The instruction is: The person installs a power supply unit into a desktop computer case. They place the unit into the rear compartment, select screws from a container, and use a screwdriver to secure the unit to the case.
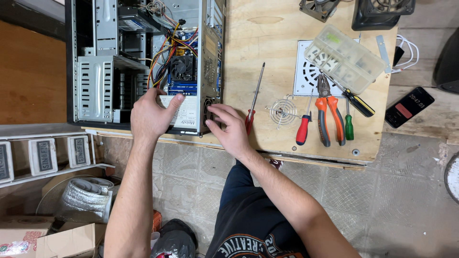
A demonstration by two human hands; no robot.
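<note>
Both forearms reach up from six o'clock. The left hand (152, 114) grips the power supply (180, 113) inside the open computer case (143, 62), fingers clamped on its edge. The right hand (230, 128) presses spread fingers on the case's rear wall. At three o'clock a red screwdriver (253, 98) lies on the table (267, 48).

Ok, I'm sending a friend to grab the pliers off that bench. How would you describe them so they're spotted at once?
Start at the wooden bench right of the open computer case. Below the clear plastic compartment box lies a row of tools. The pliers are the only two-handled tool there, with orange grips, between a red-handled screwdriver and a green-handled screwdriver.
</note>
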